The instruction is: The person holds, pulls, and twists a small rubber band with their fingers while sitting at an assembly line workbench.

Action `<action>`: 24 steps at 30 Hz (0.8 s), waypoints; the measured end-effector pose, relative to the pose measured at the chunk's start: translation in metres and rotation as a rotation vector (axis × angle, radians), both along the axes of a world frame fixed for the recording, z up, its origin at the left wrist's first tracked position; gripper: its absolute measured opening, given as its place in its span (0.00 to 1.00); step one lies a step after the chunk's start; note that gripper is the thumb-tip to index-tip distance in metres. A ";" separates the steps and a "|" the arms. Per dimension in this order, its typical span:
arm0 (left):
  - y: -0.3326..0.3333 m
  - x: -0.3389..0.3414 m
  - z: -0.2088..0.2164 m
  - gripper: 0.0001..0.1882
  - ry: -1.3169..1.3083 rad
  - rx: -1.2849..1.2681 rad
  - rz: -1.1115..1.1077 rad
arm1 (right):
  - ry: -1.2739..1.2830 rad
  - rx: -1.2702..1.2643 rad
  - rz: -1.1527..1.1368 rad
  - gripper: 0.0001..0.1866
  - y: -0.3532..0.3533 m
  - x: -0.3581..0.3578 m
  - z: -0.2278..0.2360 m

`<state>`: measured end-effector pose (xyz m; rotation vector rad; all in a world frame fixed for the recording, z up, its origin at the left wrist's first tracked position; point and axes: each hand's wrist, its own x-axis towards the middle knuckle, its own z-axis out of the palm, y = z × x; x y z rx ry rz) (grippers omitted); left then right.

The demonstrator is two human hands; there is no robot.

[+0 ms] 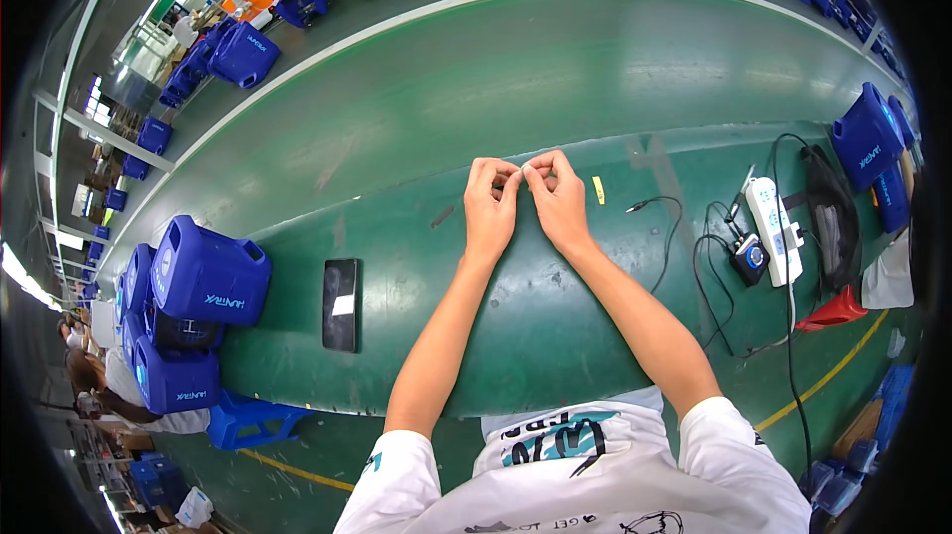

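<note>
Something tiny sits pinched between my two hands, too small for me to tell what it is; it hangs just above the green bench [555,336], out in front of me near the middle. My left hand [490,205] and right hand [557,199] meet at the fingertips, fingers curled closed on that small thing. Just right of my right hand lies a yellow strip [598,190], then a black cable [662,227] and a white power strip [774,229]. To my left lies a black phone [340,304], and beyond it blue plastic housings [206,281] stand stacked
</note>
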<state>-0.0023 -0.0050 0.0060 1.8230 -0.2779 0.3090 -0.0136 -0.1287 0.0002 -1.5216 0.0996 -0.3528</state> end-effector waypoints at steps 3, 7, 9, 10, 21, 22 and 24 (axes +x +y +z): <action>0.000 0.000 0.000 0.03 -0.014 0.005 0.006 | -0.053 -0.004 -0.009 0.05 0.001 0.001 -0.003; -0.002 -0.002 0.001 0.02 -0.047 0.057 -0.002 | -0.010 -0.026 0.009 0.07 -0.001 0.000 -0.002; -0.001 -0.001 0.000 0.02 -0.045 0.075 -0.003 | 0.018 -0.032 0.020 0.08 -0.001 0.000 -0.002; -0.001 0.000 -0.002 0.02 -0.059 0.080 -0.004 | 0.008 -0.056 0.034 0.09 0.000 0.001 -0.002; -0.002 -0.001 0.000 0.03 -0.072 0.068 0.007 | -0.046 -0.034 0.056 0.11 0.000 0.004 -0.014; -0.002 -0.002 0.000 0.03 -0.054 0.067 0.009 | -0.034 -0.035 0.065 0.11 -0.001 0.003 -0.013; -0.001 -0.001 -0.002 0.04 -0.037 0.065 0.011 | -0.023 -0.036 0.073 0.11 -0.001 0.003 -0.013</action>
